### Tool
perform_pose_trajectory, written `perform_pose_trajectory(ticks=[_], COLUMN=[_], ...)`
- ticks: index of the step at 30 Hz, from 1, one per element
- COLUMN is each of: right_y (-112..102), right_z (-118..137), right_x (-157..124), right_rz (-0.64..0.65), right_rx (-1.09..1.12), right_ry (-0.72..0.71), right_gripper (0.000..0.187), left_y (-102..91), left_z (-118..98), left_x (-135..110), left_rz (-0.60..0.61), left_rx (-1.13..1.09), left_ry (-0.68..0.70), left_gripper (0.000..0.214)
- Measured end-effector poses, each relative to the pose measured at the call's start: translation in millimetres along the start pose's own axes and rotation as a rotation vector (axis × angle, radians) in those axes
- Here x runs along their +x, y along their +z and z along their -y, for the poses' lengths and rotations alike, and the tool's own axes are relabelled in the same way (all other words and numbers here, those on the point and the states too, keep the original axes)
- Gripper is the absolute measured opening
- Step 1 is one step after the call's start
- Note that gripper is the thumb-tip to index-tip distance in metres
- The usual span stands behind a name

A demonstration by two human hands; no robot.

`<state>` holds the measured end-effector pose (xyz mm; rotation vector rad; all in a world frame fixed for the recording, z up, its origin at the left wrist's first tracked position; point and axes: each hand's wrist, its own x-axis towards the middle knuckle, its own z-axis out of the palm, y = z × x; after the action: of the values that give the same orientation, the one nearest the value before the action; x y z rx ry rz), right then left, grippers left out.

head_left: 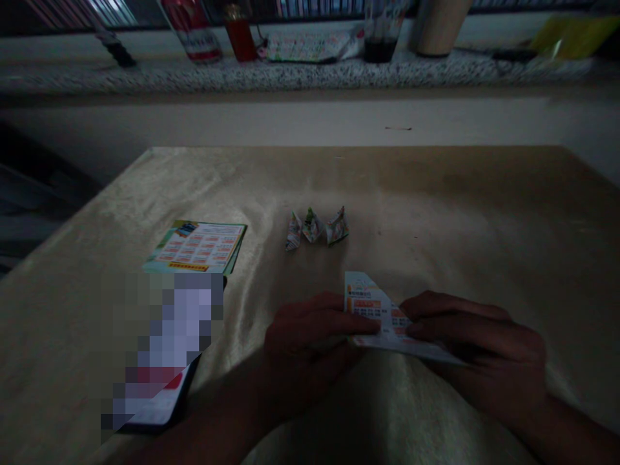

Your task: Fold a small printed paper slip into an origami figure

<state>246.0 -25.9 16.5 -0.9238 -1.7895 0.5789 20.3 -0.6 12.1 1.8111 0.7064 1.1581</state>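
A printed sheet of paper (382, 313), white with orange and dark text, is folded with a slanting upper edge. My left hand (310, 345) pinches its left side, fingers on the printed face. On the right side of the same paper, my right hand (479, 349) grips with its fingers near the slanting edge. Just beyond the hands, three small folded paper boats (338, 227) stand in a row on the cloth. Parts of the fingers behind the paper are hidden.
A stack of printed leaflets (198, 248) lies at the left, with a phone (155, 413), partly blurred out, nearer me. Behind the cloth-covered table (436, 194), a stone ledge (310, 76) holds a red can (194, 32), a small red bottle (241, 39) and a cup of dark liquid (380, 48).
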Motion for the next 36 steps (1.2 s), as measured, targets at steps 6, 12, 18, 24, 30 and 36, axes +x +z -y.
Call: perform_pose_trajectory(ticks=[6, 12, 18, 24, 30, 36], right_y=[13, 21, 19, 18, 18, 17], right_z=[2, 1, 0, 1, 2, 3], right_x=[-1, -3, -2, -2, -1, 1], right_rz=[-0.130, -0.182, -0.172, -0.179, -0.173, -0.157], right_rx=[0.126, 0.220, 0.279, 0.284, 0.210, 0.198], right_ry=[0.253, 0.408, 0.441, 0.469, 0.449, 0.439], right_gripper=[0.009, 0.025, 0.020, 0.022, 0.027, 0.025], left_y=[16.0, 25.9, 29.7, 30.6, 31.6, 29.9], left_z=[-2, 5, 7, 4, 5, 3], left_x=[0, -4, -3, 2, 1, 2], left_rz=[-0.193, -0.308, -0.291, -0.241, -0.274, -0.276], left_rx=[-0.067, -0.202, -0.415, -0.555, -0.543, -0.587], left_ry=[-0.235, -0.435, -0.510, -0.526, -0.587, -0.588], left_gripper=[0.012, 0.023, 0.029, 0.030, 0.034, 0.045])
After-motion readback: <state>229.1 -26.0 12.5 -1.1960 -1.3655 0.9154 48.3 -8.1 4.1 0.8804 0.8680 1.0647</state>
